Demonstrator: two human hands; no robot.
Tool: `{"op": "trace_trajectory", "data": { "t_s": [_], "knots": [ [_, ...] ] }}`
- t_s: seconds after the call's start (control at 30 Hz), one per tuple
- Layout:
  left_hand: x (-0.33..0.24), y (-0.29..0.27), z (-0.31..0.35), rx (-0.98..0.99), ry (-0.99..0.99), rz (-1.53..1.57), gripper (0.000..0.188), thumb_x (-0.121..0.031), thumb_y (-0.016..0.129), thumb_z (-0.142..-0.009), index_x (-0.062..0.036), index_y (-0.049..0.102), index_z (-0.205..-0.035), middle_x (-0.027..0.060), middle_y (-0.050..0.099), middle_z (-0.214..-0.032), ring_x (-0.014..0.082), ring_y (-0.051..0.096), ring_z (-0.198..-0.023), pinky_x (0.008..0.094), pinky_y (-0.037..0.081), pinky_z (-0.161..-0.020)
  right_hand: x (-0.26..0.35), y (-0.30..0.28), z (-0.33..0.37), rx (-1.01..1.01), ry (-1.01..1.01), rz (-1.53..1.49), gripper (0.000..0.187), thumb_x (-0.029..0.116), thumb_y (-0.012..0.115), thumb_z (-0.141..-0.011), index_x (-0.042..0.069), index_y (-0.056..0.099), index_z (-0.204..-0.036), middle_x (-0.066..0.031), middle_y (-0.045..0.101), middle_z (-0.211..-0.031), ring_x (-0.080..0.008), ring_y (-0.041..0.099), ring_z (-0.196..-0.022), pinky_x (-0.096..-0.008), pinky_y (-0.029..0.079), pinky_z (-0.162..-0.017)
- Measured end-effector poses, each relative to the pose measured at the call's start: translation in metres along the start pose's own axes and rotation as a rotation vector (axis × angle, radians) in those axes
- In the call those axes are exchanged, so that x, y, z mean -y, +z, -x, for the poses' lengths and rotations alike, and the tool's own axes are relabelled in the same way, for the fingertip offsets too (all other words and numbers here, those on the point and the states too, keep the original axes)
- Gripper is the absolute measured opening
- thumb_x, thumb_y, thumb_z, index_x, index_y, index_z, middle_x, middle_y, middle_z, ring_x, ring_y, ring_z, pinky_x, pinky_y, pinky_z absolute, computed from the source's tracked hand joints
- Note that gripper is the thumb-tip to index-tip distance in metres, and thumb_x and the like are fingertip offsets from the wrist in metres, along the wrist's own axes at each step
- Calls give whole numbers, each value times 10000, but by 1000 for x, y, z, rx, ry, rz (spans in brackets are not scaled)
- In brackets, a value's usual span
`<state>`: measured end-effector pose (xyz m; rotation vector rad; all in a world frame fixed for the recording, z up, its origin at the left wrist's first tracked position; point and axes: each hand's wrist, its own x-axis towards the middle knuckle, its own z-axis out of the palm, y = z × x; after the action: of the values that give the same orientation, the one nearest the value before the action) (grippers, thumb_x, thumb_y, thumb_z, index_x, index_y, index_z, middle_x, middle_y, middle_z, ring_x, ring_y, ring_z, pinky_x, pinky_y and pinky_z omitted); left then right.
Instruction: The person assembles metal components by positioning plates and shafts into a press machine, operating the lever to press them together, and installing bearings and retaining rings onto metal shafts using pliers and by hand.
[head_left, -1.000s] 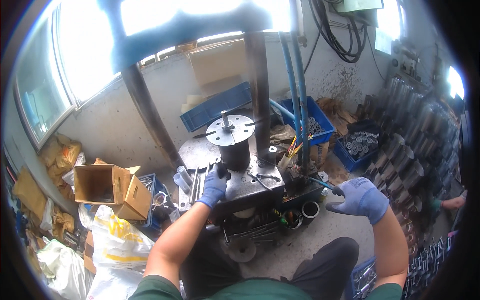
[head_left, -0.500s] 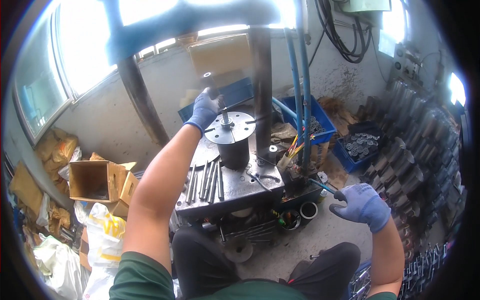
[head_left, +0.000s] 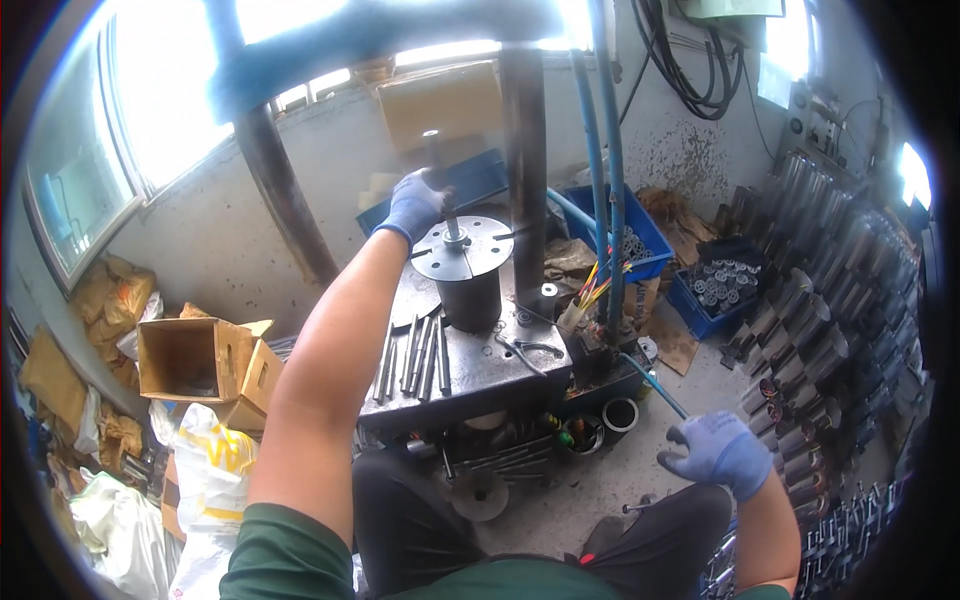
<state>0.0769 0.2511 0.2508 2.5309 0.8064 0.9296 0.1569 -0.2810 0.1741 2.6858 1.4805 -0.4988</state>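
My left hand point(head_left: 417, 203), in a blue-grey work glove, is closed around a dark metal tube point(head_left: 432, 155) with a pale ring-shaped top end. Beside and just below this hand, an upright steel shaft point(head_left: 452, 226) rises from a slotted round flange point(head_left: 480, 258) with several holes. The flange caps a dark cylinder point(head_left: 473, 304) standing on the steel press table point(head_left: 490, 374). Off to the right, my gloved right hand point(head_left: 722, 454) is curled at the end of a blue lever point(head_left: 655, 383); its palm side is partly hidden.
Several steel rods point(head_left: 413, 358) and a pair of pliers point(head_left: 528, 353) lie on the table. Blue posts and a dark column point(head_left: 524, 150) rise behind. Blue bins point(head_left: 715, 328) hold small round parts. Stacked metal cylinders point(head_left: 800, 350) fill the right, cardboard boxes point(head_left: 180, 360) the left.
The tube and my left hand have shifted slightly to the right, with the tube's top higher. My right hand has moved down, and the blue lever slopes lower.
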Motion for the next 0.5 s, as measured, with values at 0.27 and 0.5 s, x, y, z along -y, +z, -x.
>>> {"op": "trace_trajectory", "data": {
  "t_s": [0.27,0.5],
  "knots": [
    [2,4,-6,5,-7,61,309,-258,740,-882,-52,749,-1113,169,773,-1024,330,734,-1022,421,558,-919,-7,63,31,-83,88,-63,374,453,702,-900,83,754,-890,-181,734,-899,-371,726,-878,-483,558,-810],
    [0,1,-2,9,-37,50,306,-244,725,-884,-49,752,-1118,160,778,-1028,314,741,-1025,408,559,-924,-2,67,31,-204,40,-60,297,369,700,-900,80,733,-835,-174,706,-850,-386,709,-840,-488,551,-754]
  ]
}}
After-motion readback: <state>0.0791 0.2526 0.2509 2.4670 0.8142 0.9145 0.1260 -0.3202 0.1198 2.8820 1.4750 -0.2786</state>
